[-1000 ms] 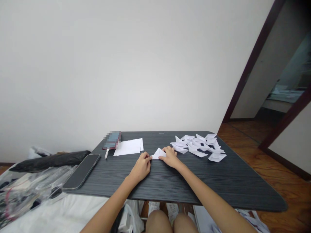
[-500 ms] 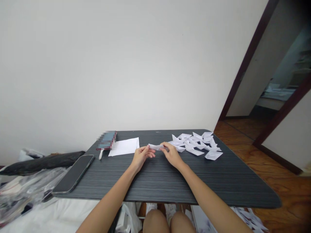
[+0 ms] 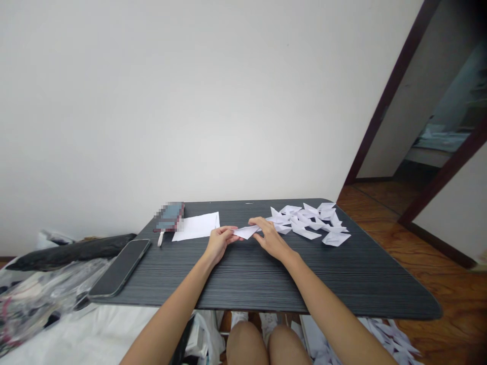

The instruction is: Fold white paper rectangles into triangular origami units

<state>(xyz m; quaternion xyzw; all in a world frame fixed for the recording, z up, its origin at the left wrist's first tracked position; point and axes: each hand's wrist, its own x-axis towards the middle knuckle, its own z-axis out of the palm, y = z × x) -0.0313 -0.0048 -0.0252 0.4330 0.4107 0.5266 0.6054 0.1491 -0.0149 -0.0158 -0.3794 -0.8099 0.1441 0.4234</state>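
- We see a dark striped table (image 3: pixel 266 289) that fills the middle of the view, with a bare wall behind it.
- A long black bundle (image 3: pixel 76 249) lies off the table's left edge, well apart from the hands.
- A heap of folded paper shapes (image 3: pixel 310 223) sits at the far right, just beyond the right hand.
- A dark phone (image 3: pixel 119 267) lies flat at the left edge.
- A plain white sheet (image 3: pixel 197 226) lies far left of centre, just beyond the left hand.
- Our left hand (image 3: pixel 218 242) is curled, with its fingertips pinched on the left end of a folded paper piece (image 3: pixel 246 231).
- Our right hand (image 3: pixel 271 238) arches over and pinches the right end.
- Nothing blocks that piece. It sits between the hands, just above the table's middle, with its long axis running left to right and a corner pointing towards us.
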